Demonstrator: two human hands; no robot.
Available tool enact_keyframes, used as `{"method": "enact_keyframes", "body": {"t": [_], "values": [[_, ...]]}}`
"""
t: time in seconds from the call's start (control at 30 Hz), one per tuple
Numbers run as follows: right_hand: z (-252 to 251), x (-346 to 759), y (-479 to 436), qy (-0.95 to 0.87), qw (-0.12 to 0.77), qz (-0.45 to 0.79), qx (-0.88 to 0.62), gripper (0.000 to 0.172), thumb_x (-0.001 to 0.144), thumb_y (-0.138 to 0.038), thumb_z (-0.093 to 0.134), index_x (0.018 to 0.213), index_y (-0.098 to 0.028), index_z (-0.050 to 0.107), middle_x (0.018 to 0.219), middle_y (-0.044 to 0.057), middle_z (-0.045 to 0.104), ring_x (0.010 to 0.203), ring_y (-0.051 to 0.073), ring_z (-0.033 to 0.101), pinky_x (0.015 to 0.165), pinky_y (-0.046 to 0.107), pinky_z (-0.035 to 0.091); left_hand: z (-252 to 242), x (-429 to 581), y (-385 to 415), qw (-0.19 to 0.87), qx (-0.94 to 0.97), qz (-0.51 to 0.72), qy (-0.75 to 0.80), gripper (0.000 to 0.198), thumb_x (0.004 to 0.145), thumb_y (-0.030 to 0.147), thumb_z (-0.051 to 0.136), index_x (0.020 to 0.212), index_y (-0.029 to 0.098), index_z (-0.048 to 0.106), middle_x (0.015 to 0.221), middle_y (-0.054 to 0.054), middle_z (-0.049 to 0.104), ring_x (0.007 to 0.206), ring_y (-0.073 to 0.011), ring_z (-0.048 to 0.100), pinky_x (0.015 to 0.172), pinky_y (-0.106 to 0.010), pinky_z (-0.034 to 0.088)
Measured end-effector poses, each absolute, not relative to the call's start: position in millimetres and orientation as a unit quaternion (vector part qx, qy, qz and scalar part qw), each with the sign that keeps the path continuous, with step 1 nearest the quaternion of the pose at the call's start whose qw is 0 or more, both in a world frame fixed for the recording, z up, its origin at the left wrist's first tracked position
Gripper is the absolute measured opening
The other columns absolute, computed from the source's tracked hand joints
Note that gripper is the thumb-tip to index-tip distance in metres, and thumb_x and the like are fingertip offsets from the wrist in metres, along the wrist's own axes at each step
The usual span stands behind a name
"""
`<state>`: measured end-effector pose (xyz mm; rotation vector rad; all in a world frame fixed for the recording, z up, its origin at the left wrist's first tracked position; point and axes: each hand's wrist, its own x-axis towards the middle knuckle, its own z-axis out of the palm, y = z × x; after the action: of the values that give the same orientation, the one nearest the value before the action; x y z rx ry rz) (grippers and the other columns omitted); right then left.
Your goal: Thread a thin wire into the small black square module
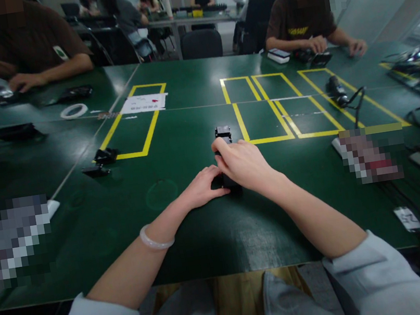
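A small black boxy object [223,131] stands on the green table between my hands; most of it is hidden, so its kind cannot be made out. My left hand [205,185] grips its lower left side, thumb toward me. Over the upper part, my right hand [247,165] is closed with bent fingers around the same object. Two small black parts lie off to the left, one a clip-like piece [106,155] at the yellow tape, the other a flat piece [96,171] just nearer to me.
Yellow tape outlines [270,139] mark the green table [207,242]. A white sheet [144,103] and a tape roll [73,111] lie farther left. To the right are a black camera-like device [337,91], a blurred white-edged device [368,157] and cables [416,111]. Other people sit across the table.
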<state>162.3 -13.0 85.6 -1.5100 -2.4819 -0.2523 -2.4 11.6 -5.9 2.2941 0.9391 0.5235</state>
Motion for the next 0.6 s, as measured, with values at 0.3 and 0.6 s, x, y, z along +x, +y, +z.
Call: {"method": "enact_keyframes", "body": {"t": [0.3,0.6], "values": [[84.0,161.3,-12.2,-0.843,0.101,-0.102,-0.518,0.023,0.096,-0.022,0.031,0.105,-0.018,0.051,0.078,0.004,0.069,0.066,0.015,0.06,0.066,0.029,0.027,-6.9,-3.6,11.5,0.302,0.862,0.192,0.36,0.044,0.079,0.044,0.07,0.112,0.018,0.059,0.121,-0.01,0.061,0.112,-0.03,0.057,0.098,-0.045,0.044],[82.1,162.4,-12.2,-0.846,0.101,-0.118,-0.511,0.028,0.099,-0.033,0.03,0.099,-0.019,0.053,0.073,0.004,0.069,0.064,0.016,0.06,0.064,0.029,0.025,-6.4,-2.0,11.7,0.306,0.862,0.197,0.353,0.047,0.08,0.041,0.07,0.119,0.019,0.057,0.125,-0.009,0.06,0.116,-0.0302,0.055,0.1,-0.045,0.042]]}}
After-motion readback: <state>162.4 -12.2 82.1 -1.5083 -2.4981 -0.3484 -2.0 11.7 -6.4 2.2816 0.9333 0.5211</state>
